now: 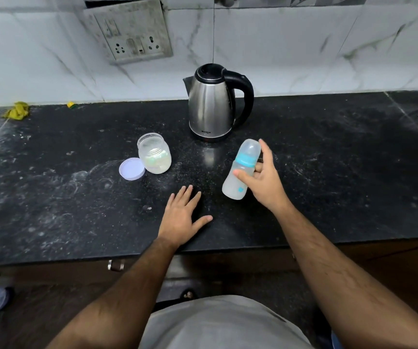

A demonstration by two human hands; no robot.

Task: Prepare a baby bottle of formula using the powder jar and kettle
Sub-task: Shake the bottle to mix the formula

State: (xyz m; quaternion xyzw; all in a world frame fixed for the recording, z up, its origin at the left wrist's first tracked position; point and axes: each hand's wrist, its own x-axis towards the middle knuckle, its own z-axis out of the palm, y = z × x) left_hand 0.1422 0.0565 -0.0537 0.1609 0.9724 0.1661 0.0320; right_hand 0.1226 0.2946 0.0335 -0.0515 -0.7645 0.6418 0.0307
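Observation:
My right hand [263,181] grips a baby bottle [240,170] around its middle and holds it tilted, cap end pointing up and away. The bottle has a clear cap, a blue collar and cloudy whitish liquid inside. My left hand [182,217] lies flat on the black counter [77,197] with fingers spread, holding nothing. The powder jar [155,153] stands uncovered left of centre with white powder in it. Its pale purple lid [132,169] lies on the counter touching the jar's left side. The steel kettle [211,104] with a black handle stands at the back, lid down.
A wall socket plate [132,34] hangs on the tiled wall behind the counter. A yellow cloth [16,110] and a small yellow-green piece [71,104] lie at the counter's back left. The counter's front edge runs just below my left wrist.

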